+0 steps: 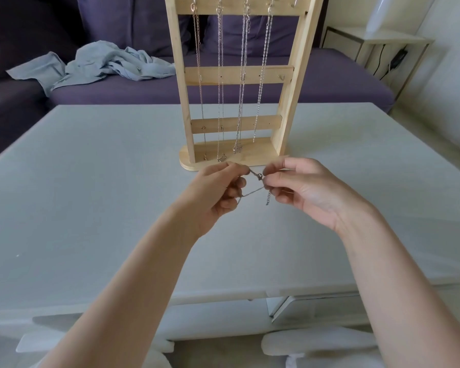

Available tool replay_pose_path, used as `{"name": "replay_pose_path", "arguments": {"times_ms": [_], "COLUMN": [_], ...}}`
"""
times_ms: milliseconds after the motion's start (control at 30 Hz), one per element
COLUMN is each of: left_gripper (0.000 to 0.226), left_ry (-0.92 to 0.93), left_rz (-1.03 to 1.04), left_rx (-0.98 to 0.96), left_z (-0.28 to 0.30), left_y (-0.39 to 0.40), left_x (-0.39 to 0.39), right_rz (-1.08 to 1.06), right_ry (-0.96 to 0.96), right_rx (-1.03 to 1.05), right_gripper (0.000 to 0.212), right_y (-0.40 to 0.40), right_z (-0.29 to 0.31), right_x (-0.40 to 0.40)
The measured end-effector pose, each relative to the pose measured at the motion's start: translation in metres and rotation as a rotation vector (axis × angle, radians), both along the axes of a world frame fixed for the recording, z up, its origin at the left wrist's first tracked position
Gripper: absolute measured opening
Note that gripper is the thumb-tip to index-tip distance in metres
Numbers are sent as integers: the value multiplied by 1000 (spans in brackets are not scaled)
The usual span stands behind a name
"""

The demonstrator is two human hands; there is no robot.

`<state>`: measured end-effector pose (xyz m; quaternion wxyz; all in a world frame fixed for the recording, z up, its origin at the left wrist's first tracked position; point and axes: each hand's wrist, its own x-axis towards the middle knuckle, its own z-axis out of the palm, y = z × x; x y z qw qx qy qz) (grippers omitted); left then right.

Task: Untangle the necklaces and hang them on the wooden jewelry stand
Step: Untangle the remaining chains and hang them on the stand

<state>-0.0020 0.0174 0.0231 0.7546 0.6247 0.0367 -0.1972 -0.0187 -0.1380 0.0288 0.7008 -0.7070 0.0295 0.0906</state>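
Note:
A thin silver necklace (252,192) is stretched between my two hands above the white table (91,181). My left hand (218,192) pinches one end near the clasp (258,177). My right hand (300,189) pinches the other end, and a short chain tail hangs below its fingers. Just behind my hands stands the wooden jewelry stand (239,75). Several silver necklaces (219,83) hang from its top hooks down to its base. One hook (294,2) at the top right is bare.
A purple sofa (329,81) runs behind the table, with a crumpled light blue cloth (101,62) on it. A white side table (377,41) with a cable stands at the right. White chair parts (316,343) show below the table's near edge.

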Motion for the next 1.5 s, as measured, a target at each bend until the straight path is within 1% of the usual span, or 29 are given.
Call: {"name": "replay_pose_path", "arguments": {"times_ms": [100, 200, 333, 467, 533, 767, 900, 967, 1067, 1200, 1333, 1500], "left_gripper": [18, 17, 18, 21, 21, 16, 17, 17, 18, 16, 18, 20], "left_ry": [-87, -105, -98, -82, -60, 80, 110, 84, -2, -93, -104, -151], "left_rz": [-32, -45, -43, -74, -74, -46, -57, -70, -79, -66, -69, -48], "left_rx": [99, 114, 128, 147, 113, -93, -158, -128, -1, 140, 132, 149], "left_z": [-1, 0, -1, -1, -1, 5, 7, 7, 3, 1, 1, -2], "left_y": [0, 0, 0, -4, -4, -1, -1, -1, -2, -3, -3, -3], "left_x": [0, 0, -1, -3, -4, -1, -1, -1, -2, -3, -2, -2], "right_rz": [19, 34, -76, -83, -87, -116, -102, -114, -116, -95, -75, -65], "right_ry": [28, 18, 5, 10, 16, -13, -43, -60, -76, -76, -70, 16], "right_rx": [-50, -80, -8, 37, 56, 118, 118, 60, -40, -43, 25, 204], "right_gripper": [14, 13, 13, 14, 14, 11, 11, 11, 11, 11, 16, 22], "right_y": [2, 4, 3, 4, 5, 3, 1, -1, -2, -3, -3, 3], "right_z": [-4, -4, -3, -2, -2, -1, -2, -2, -2, -2, 0, 1], "right_x": [0, 0, 1, 1, 1, 1, 2, 2, 2, 2, 1, 0]}}
